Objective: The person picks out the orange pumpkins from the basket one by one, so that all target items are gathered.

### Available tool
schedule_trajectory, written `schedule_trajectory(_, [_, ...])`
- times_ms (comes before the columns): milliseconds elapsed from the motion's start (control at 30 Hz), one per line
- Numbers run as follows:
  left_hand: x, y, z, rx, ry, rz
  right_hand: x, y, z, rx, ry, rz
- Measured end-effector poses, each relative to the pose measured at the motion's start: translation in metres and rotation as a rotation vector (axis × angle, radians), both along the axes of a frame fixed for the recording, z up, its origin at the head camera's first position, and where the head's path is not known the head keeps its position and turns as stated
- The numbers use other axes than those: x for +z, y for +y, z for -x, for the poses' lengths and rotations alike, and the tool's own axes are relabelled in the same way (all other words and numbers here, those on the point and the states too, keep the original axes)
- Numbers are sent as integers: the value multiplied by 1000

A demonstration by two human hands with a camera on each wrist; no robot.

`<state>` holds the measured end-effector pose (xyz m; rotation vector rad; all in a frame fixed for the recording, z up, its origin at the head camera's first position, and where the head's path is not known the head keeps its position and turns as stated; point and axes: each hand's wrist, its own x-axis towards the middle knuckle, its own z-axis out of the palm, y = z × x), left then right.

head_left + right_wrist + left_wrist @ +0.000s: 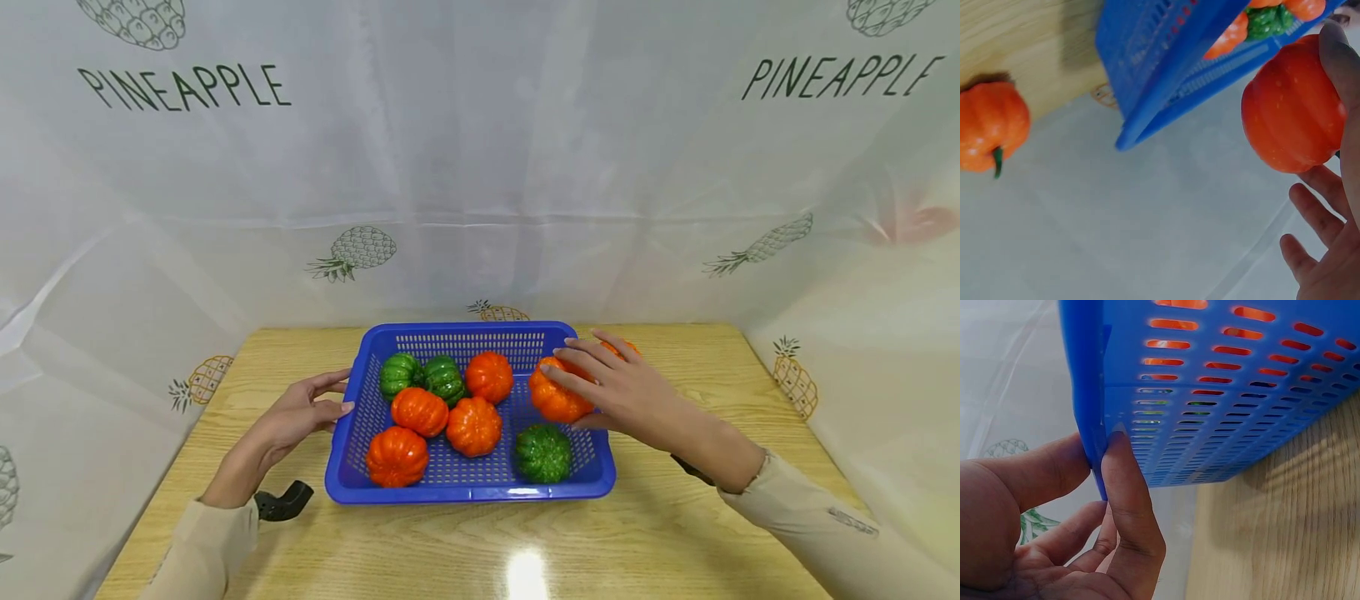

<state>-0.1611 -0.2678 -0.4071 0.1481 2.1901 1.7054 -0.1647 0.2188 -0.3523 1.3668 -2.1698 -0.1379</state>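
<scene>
My left hand [294, 413] pinches the left rim of a blue plastic basket [517, 495]. In the left wrist view, one fingertip presses the slotted outer wall while another digit bears on the rim. Over the basket's right side, my right hand [626, 390] holds an orange mini pumpkin [1291, 106], thumb on one side and fingers on the other. Inside the basket, several red-orange pumpkins [397, 457] sit around two dark green ones [445, 380] at the back left. Another green pumpkin [543, 454] lies at the front right, just below the held one.
One more orange pumpkin [994, 125] stands on the wooden table [390, 550], right of the basket and mostly hidden behind my right hand in the head view. A white pineapple-print curtain [465, 167] hangs behind the table and along both sides.
</scene>
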Motion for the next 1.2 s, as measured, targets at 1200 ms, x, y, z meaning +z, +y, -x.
schedule_trajectory(1200, [-2, -1, 1, 4, -2, -21, -34, 129, 34, -299, -77, 191])
